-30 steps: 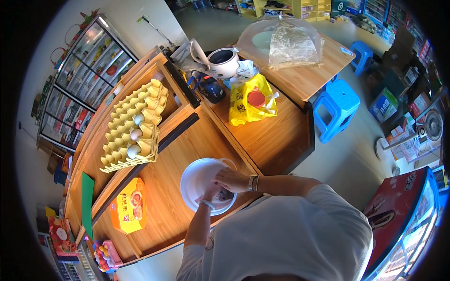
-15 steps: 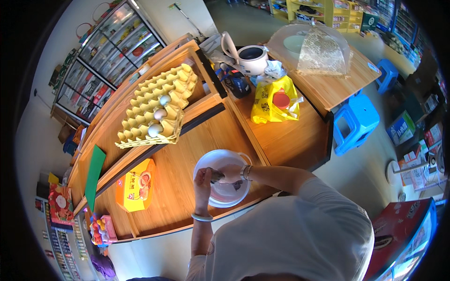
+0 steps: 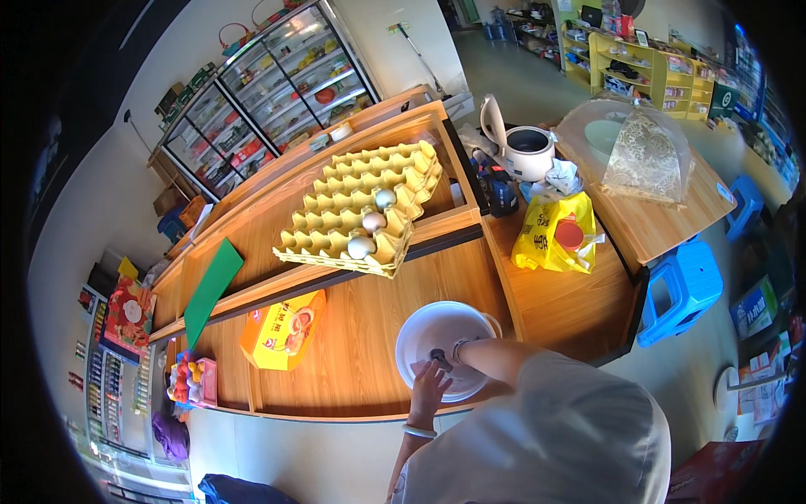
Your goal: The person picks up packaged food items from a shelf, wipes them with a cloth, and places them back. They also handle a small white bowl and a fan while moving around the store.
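Note:
A white round bucket (image 3: 406, 329) with a side handle stands near the front edge of the wooden counter. My right hand (image 3: 446, 359) reaches down into it from the right, in shadow, its fingers closed around a small dark lump (image 3: 437, 355) whose kind I cannot make out. Beside it, over the bucket's near rim, my left hand (image 3: 428, 388) has its fingers stretched and apart, the tips close to the lump. Whether they touch it is unclear. The bucket's bottom is partly hidden by my hands and right forearm.
Stacked yellow egg trays (image 3: 353, 202) hold several pale eggs (image 3: 374, 222) on the raised shelf. An orange-yellow box (image 3: 285, 332) lies left of the bucket. A yellow plastic bag (image 3: 546, 239), an open-lidded cooker (image 3: 529, 160) and blue stools (image 3: 684, 290) are to the right.
The view has shifted, so the counter appears lower and further right. My hands were together above the bucket around a dark thing; now the right is lower inside and the left fingers have spread.

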